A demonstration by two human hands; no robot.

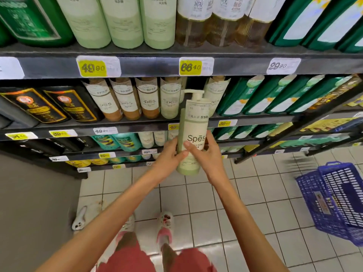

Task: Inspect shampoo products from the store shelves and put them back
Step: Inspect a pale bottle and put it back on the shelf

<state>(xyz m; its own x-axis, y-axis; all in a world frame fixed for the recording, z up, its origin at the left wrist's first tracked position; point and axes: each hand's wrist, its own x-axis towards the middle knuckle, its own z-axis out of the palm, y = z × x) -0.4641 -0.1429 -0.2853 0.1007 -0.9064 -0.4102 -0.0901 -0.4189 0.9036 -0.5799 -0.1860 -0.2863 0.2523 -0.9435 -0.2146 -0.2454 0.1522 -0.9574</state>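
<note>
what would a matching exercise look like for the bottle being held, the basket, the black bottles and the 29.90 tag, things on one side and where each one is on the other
Things
1. Spes pump bottle
2. blue basket
3. black and gold bottles
4. 29.90 price tag

Places
A. on the tiled floor, at the right
B. stuck on the upper shelf rail
C. gripped by the left hand and right hand
D. on the second shelf, far left

Pairs: 1-C, 2-A, 3-D, 4-B
</note>
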